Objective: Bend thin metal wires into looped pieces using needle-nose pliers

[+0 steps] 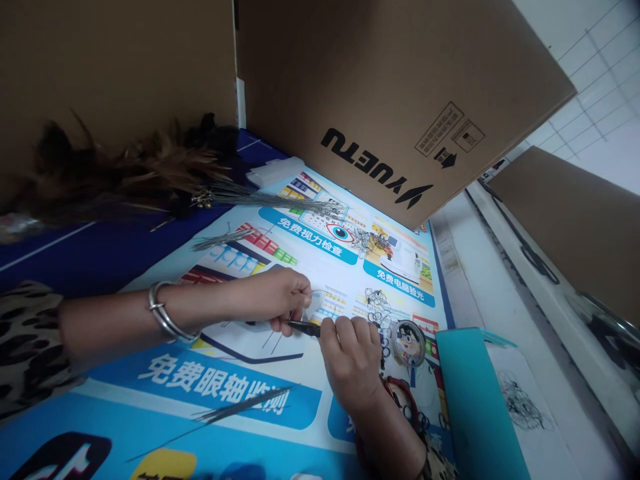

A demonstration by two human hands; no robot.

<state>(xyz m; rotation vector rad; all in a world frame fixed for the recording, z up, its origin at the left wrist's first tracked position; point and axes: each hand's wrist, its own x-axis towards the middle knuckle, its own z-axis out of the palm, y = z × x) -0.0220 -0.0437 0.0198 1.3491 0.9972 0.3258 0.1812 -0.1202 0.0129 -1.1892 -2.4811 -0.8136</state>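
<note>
My left hand (293,298) is closed in a pinch on a thin wire, part of which curves out past the fingertips. My right hand (351,360) wraps round a pair of pliers (306,327). The dark jaws point left and reach the fingertips of my left hand, where they meet the wire; whether they grip it is too small to tell. Below my hands lies a bundle of straight grey wires (245,405). Bent dark wire pieces (376,308) are scattered right of my hands, around a round clear container (408,343).
A printed blue-and-white sheet (295,427) covers the table. Brown feathers (150,167) and another wire bundle (280,199) lie at the back left. A large cardboard box (360,87) stands behind. A red-handled tool (406,393) and a teal box (475,407) holding wire scraps are at right.
</note>
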